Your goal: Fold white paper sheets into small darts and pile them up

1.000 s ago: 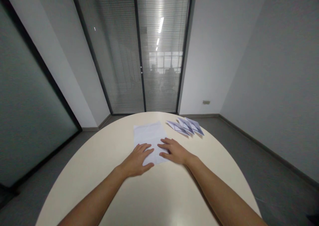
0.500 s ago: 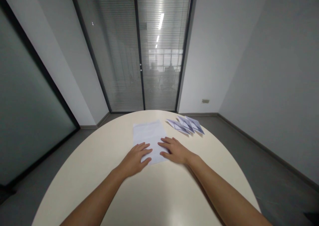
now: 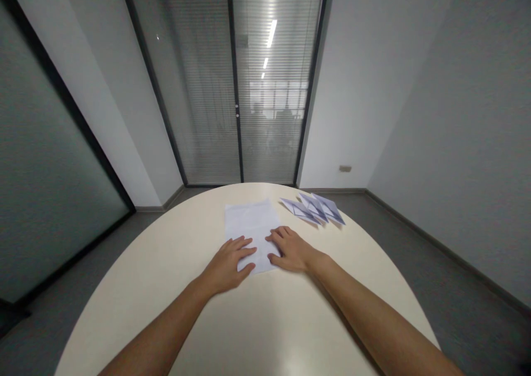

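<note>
A sheet of white paper (image 3: 252, 221) lies flat on the round pale table (image 3: 166, 265) in front of me. My left hand (image 3: 231, 262) rests over the sheet's near left corner, fingers spread and pointing to the right. Over the near right edge lies my right hand (image 3: 290, 250), its fingers apart and a little bent, the tips on the paper. Neither hand grips anything. To the right of the sheet's far part, several folded paper pieces (image 3: 313, 209) overlap one another near the table's far right edge.
Beyond the table stands a glass door (image 3: 274, 138) with blinds and dark frames. A grey wall (image 3: 448, 144) is on the right, with a small wall plate (image 3: 345, 168) low beside the door. Frosted glass (image 3: 50, 188) fills the left side.
My right hand's fingers have bent and drawn in slightly on the paper. My left hand stays as it was. The whole view has shifted a little.
</note>
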`<state>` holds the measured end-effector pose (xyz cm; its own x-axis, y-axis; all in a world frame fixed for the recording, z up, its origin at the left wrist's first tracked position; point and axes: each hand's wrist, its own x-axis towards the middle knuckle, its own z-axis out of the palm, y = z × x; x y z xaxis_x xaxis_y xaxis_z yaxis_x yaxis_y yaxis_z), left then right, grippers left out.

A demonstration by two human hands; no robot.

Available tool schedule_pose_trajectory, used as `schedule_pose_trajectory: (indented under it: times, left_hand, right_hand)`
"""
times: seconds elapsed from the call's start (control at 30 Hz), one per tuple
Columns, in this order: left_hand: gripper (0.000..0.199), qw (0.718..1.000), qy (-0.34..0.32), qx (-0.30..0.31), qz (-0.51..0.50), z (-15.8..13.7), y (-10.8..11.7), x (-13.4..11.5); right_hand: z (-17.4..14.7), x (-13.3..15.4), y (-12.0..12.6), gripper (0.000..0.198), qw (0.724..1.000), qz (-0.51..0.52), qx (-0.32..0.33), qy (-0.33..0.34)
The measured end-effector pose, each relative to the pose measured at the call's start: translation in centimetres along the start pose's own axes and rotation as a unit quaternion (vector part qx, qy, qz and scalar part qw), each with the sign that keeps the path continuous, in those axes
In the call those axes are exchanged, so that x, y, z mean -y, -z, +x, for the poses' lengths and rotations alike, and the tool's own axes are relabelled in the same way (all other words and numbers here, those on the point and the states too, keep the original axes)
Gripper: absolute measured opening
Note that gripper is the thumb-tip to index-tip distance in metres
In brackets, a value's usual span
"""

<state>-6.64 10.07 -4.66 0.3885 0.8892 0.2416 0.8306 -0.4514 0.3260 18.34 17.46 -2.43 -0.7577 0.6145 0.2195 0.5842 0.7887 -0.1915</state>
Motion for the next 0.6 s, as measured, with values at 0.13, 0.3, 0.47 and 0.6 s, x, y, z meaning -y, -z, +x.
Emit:
schedule_pose_trajectory:
  times: [0.13,0.3,0.47,0.6]
  left_hand:
    - [0.04,1.0,-0.001,-0.009,0.0,0.0,-0.2,0.1]
    - [0.038,1.0,0.005,-0.009,0.002,0.2,0.0,-0.3]
    - [0.037,1.0,0.023,-0.012,0.009,0.3,0.3,-1.1]
    - [0.037,1.0,0.023,-0.016,0.007,-0.1,0.3,-1.1]
  right_hand:
    - [-0.1,-0.1,0.1,0.056,1.0,-0.002,0.016,-0.001]
    - [-0.4,0.0,0.3,0.057,1.0,0.008,0.018,-0.004]
    - [-1.5,0.5,-0.2,0.054,0.999,0.021,-0.012,-0.028]
    - [-2.3,0.7,-0.2,0.059,0.998,0.04,0.012,-0.053]
